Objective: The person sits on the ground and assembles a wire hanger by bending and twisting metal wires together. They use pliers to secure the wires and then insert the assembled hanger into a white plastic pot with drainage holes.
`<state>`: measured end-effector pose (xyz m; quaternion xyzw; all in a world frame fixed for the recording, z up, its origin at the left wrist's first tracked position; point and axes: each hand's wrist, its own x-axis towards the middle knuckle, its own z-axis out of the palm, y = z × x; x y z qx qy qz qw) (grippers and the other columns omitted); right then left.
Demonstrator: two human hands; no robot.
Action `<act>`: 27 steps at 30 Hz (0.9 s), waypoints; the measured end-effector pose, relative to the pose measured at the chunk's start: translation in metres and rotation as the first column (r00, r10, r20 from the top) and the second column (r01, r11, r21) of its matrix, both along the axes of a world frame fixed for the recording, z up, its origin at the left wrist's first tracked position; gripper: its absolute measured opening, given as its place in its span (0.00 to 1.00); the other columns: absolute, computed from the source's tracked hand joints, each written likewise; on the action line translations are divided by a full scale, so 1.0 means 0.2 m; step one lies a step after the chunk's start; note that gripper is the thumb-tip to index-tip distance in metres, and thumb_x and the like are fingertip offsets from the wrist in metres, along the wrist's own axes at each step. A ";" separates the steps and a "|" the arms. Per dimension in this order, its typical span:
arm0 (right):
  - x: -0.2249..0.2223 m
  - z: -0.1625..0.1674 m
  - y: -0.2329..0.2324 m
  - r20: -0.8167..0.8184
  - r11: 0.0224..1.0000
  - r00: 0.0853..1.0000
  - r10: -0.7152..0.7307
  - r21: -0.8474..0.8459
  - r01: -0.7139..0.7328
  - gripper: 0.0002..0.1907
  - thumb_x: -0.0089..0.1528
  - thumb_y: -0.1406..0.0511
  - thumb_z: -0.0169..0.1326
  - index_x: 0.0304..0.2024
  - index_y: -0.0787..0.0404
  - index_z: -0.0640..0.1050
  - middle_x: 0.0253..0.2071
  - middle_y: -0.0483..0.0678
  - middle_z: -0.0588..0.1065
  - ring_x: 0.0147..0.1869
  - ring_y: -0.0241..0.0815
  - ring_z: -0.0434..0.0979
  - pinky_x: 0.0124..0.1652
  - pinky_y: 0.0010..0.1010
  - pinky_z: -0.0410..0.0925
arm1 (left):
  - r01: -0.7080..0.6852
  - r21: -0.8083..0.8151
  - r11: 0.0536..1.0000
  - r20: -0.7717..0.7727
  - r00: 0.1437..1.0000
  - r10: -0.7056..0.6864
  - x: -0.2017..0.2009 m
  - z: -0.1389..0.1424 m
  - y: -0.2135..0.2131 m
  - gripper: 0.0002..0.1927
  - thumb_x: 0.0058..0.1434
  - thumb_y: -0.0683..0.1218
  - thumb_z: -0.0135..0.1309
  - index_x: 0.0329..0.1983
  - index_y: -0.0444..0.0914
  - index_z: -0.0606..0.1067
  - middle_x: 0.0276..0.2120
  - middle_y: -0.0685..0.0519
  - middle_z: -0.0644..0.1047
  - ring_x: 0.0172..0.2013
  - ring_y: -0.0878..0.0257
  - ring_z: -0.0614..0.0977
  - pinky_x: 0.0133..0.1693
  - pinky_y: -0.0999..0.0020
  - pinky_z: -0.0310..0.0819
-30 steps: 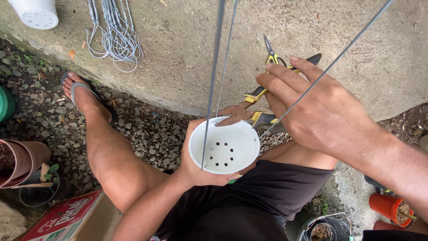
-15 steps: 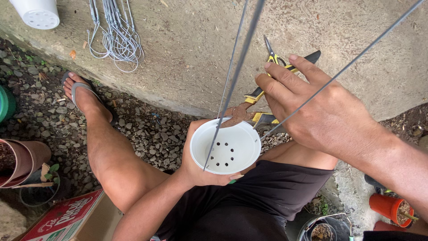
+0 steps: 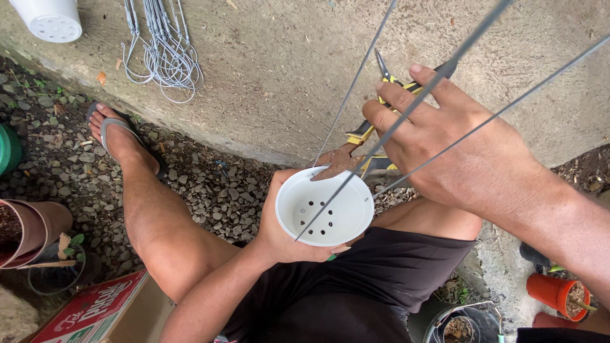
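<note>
Head camera, looking steeply down, close

Soft, even daylight is filling the frame.

No hard shadows or glare are showing; the wires (image 3: pixel 406 121) crossing close to the lens are blurring, the white pot (image 3: pixel 326 206) is staying sharp, and straight lines are bending slightly towards the corners.

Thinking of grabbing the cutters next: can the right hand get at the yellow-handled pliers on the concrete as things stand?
Probably yes. The right hand hovers directly over the yellow-handled pliers, with only the thin wires crossing beside its fingers. The left hand holds the white pot lower down, clear of that path.
</note>
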<state>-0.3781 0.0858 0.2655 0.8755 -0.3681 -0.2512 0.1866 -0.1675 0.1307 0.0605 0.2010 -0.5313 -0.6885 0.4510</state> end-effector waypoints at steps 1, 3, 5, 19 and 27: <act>0.00 0.00 0.00 0.016 1.000 1.000 0.015 -0.013 -0.015 0.12 0.56 0.60 0.55 0.37 0.56 0.85 0.58 0.45 0.73 0.69 0.45 0.71 0.69 0.43 0.63 | -0.005 -0.006 1.000 0.007 1.000 0.005 0.00 0.00 0.00 0.51 0.45 0.48 0.77 0.65 0.32 0.57 0.60 0.42 0.73 0.61 0.56 0.80 0.65 0.56 0.75; 0.00 0.00 -0.01 0.018 0.999 0.999 0.027 -0.021 -0.026 0.12 0.56 0.60 0.55 0.36 0.56 0.85 0.58 0.45 0.73 0.68 0.45 0.71 0.68 0.43 0.64 | 0.008 0.026 1.000 -0.006 1.000 -0.008 0.00 0.00 0.00 0.51 0.46 0.48 0.77 0.64 0.32 0.57 0.60 0.42 0.73 0.61 0.56 0.80 0.65 0.56 0.75; 0.00 0.00 -0.01 -0.010 1.000 1.000 0.019 -0.006 -0.019 0.10 0.57 0.59 0.55 0.33 0.54 0.84 0.59 0.45 0.73 0.68 0.46 0.70 0.68 0.43 0.64 | 0.019 0.057 0.998 -0.024 1.000 -0.017 0.00 0.00 0.00 0.51 0.46 0.48 0.77 0.64 0.32 0.57 0.60 0.42 0.74 0.61 0.56 0.80 0.66 0.56 0.75; -0.01 -0.01 -0.01 0.064 0.998 0.996 0.054 -0.026 -0.053 0.09 0.57 0.61 0.55 0.34 0.58 0.83 0.53 0.46 0.72 0.65 0.44 0.72 0.64 0.41 0.67 | 0.026 0.043 0.999 -0.021 0.999 -0.025 0.00 0.00 0.00 0.49 0.47 0.50 0.78 0.62 0.34 0.56 0.59 0.44 0.74 0.60 0.58 0.82 0.63 0.58 0.78; -0.03 -0.02 -0.03 0.096 0.999 0.994 0.048 0.011 -0.049 0.08 0.56 0.62 0.56 0.31 0.59 0.82 0.50 0.46 0.73 0.59 0.44 0.75 0.56 0.37 0.71 | -0.010 -0.012 1.000 0.025 1.000 0.010 0.00 -0.04 0.01 0.52 0.43 0.50 0.79 0.63 0.34 0.57 0.59 0.46 0.71 0.60 0.59 0.78 0.64 0.58 0.75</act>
